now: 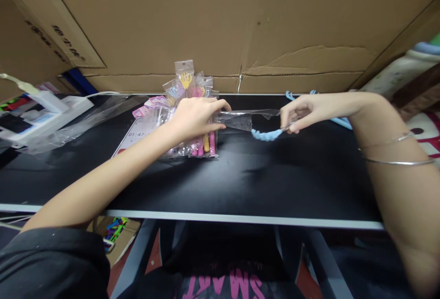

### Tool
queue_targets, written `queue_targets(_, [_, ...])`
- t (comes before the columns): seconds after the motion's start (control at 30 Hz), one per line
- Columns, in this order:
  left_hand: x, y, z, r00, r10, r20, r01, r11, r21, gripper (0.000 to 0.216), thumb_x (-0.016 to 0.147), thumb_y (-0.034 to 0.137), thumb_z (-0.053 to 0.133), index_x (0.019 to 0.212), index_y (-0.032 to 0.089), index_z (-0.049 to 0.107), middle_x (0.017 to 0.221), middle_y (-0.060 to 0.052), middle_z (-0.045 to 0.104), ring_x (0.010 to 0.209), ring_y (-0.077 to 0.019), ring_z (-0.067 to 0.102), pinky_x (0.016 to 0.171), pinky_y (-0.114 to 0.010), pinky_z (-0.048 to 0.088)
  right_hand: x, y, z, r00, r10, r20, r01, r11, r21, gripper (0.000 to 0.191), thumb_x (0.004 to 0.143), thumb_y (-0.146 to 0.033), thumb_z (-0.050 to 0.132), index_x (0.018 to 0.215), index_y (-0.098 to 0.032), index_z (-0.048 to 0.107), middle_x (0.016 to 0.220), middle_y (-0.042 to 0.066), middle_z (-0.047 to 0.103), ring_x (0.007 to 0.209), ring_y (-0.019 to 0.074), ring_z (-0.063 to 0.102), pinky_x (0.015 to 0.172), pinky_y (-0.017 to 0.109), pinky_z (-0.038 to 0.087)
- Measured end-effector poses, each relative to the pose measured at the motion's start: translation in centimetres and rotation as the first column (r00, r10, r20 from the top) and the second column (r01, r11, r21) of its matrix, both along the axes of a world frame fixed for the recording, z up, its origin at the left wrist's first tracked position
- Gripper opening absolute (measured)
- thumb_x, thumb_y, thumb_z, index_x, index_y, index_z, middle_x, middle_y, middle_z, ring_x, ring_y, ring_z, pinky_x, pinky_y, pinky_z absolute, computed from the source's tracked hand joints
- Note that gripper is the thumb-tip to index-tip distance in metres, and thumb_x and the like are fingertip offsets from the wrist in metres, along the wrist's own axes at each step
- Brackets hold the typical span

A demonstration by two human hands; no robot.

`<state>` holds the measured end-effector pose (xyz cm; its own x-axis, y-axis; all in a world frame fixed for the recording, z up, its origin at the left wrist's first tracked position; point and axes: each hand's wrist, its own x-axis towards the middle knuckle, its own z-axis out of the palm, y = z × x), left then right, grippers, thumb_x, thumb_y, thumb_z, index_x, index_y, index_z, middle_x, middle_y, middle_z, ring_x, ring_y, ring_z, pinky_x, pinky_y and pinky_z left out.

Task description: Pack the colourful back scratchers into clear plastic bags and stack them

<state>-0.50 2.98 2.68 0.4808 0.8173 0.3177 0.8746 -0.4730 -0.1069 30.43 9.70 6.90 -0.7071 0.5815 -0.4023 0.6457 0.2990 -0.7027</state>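
My left hand [201, 115] is around one end of a clear plastic bag [235, 121], thumb and forefinger spread at its sides; the other fingers are hidden. The bag stretches across toward my right hand [297, 113]. There my thumb and fingers pinch the thin stem of a back scratcher [266, 135] with a light blue, claw-edged head. That head hangs by the bag's right end, over the black tabletop; whether any of it is inside the bag I cannot tell. Beneath and behind my left hand lies a pile of bagged back scratchers [186, 80] with yellow, pink and blue parts.
A phone [132, 135] showing a timer lies left of the pile, partly covered. More light blue pieces [342, 123] lie behind my right wrist. A white power strip [51, 115] and loose plastic wrap [80, 124] are at left. Cardboard [213, 24] walls the back.
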Motion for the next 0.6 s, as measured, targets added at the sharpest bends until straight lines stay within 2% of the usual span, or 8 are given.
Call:
queue_targets(0.13, [-0.1, 0.1, -0.1, 1.000, 0.000, 0.007, 0.000, 1.000, 0.002, 0.041, 0.085, 0.047, 0.070, 0.121, 0.031, 0.061, 0.109, -0.001, 0.073, 0.097, -0.0245, 0.069, 0.065, -0.026, 0.040, -0.6, 0.6, -1.0, 0.999, -0.012, 0.047, 0.006, 0.992, 0.123, 0.012, 0.076, -0.024, 0.074, 0.083, -0.015, 0.073, 0.077, 0.005, 0.074, 0.069, 0.0130, 0.066, 0.066, 0.026, 0.049])
queue_targets(0.3, [-0.1, 0.1, -0.1, 1.000, 0.004, 0.009, -0.004, 1.000, -0.005, 0.040, 0.085, 0.047, 0.069, 0.121, 0.032, 0.060, 0.109, 0.000, 0.073, 0.098, -0.0238, 0.068, 0.064, -0.026, 0.039, 0.0, 1.9, -1.9, 0.996, -0.079, -0.035, 0.085, 0.962, 0.259, 0.022, 0.073, -0.039, 0.077, 0.082, -0.020, 0.071, 0.081, 0.004, 0.074, 0.069, 0.0170, 0.067, 0.066, 0.031, 0.052])
queue_targets(0.47, [0.1, -0.1, -0.1, 1.000, -0.008, -0.001, 0.008, 1.000, -0.005, 0.039, 0.087, 0.048, 0.067, 0.122, 0.032, 0.060, 0.111, 0.001, 0.072, 0.098, -0.0224, 0.068, 0.063, -0.025, 0.038, -0.6, 2.2, -2.8, 0.996, -0.092, -0.009, 0.092, 0.966, 0.240, 0.034, 0.065, -0.051, 0.079, 0.080, -0.022, 0.070, 0.079, 0.003, 0.073, 0.068, 0.0180, 0.067, 0.064, 0.033, 0.053])
queue_targets(0.6, [0.3, -0.3, -0.1, 1.000, -0.022, -0.006, 0.022, 1.000, -0.020, 0.037, 0.088, 0.046, 0.066, 0.121, 0.030, 0.060, 0.110, 0.000, 0.071, 0.099, -0.0224, 0.068, 0.063, -0.026, 0.039, -1.6, 1.9, -3.6, 0.995, -0.095, -0.023, 0.097, 0.973, 0.210, 0.033, 0.066, -0.050, 0.078, 0.079, -0.022, 0.069, 0.079, 0.002, 0.073, 0.069, 0.0174, 0.067, 0.065, 0.032, 0.054])
